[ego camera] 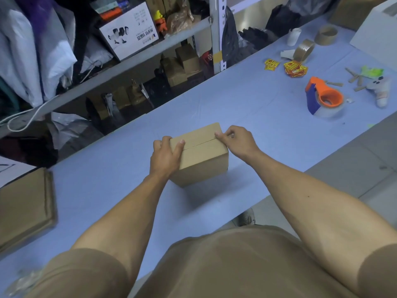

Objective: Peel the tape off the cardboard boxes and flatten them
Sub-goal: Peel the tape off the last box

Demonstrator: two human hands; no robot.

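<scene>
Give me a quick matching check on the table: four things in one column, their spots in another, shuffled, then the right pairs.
Things:
1. cardboard box
2. tape dispenser
3. flattened cardboard
4. brown tape roll

Places:
A. at the table's left edge
B. far right, beside the yellow stickers
C. middle of the table, between both hands
D. right of the middle, orange and blue, lying alone

Pairs: 1-C, 2-D, 3-A, 4-B. The left hand grips the box's left end; the right hand pinches at the seam's right end.

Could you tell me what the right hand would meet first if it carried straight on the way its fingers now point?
The right hand points left along the top of the cardboard box, so it would probably meet the left hand gripping the far end.
</scene>
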